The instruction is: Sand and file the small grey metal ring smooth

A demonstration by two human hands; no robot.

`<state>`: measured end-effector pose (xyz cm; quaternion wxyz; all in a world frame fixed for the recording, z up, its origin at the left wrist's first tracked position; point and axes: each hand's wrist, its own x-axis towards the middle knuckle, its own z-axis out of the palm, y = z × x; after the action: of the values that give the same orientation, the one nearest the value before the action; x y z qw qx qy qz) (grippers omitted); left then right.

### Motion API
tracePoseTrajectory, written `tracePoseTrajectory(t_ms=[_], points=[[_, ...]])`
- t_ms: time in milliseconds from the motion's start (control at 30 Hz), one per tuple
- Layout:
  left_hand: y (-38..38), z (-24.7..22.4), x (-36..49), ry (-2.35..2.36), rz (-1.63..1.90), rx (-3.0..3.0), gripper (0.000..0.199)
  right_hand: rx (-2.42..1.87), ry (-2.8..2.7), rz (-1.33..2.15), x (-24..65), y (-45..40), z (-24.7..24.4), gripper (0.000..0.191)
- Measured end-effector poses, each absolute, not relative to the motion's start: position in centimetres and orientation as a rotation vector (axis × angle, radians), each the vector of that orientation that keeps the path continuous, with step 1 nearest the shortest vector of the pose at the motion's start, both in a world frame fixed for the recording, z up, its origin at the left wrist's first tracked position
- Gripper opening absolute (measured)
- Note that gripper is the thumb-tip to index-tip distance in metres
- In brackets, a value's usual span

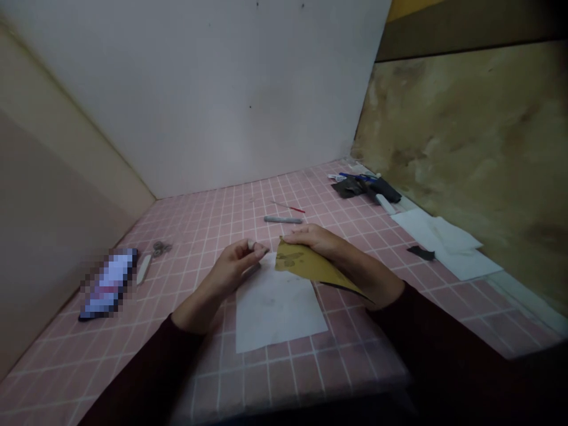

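Observation:
My right hand (317,239) grips a mustard-yellow sheet (297,258) near its top edge, thumb and fingers closed on it. Dark smudges mark the face of this sheet, and its lower edge shows a dark underside. Just left of it, the fingertips of my left hand (239,260) are pinched together. A tiny thing may be between them, too small to make out. One left finger has a pale band around it. Beneath both hands lies a white paper sheet (277,313) on the pink checked tabletop, faintly marked with specks.
Beyond my hands lie a grey pen-like stick (283,219) and a thin red-tipped tool (297,209). A phone (109,284), a white strip (144,269) and a small metallic item (160,248) are left. Dark scraps (355,187) and white papers (444,239) lie right, near walls.

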<state>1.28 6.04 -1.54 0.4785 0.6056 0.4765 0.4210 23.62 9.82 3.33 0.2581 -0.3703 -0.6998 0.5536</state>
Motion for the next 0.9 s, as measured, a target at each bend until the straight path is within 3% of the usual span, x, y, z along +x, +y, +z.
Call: tracePoseTrajectory(t_ms=[200, 467, 667, 900], points=[[5.0, -1.0, 0.7, 0.841, 1.01, 0.831, 0.022, -1.015, -1.823, 1.677, 22.7, 9.9, 2.7, 0.02], [4.9, -0.6, 0.4, 0.794, 1.023, 0.742, 0.02, -1.181, -1.668, 1.883, 21.8, 8.9, 2.6, 0.025], [4.8, -0.8, 0.4, 0.822, 1.044, 0.732, 0.025, -1.034, -1.714, 1.927, 21.7, 9.6, 1.0, 0.032], [4.9, -1.2, 0.3, 0.848, 1.074, 0.831, 0.029, -0.935, -1.661, 1.935, 21.8, 9.8, 0.7, 0.019]])
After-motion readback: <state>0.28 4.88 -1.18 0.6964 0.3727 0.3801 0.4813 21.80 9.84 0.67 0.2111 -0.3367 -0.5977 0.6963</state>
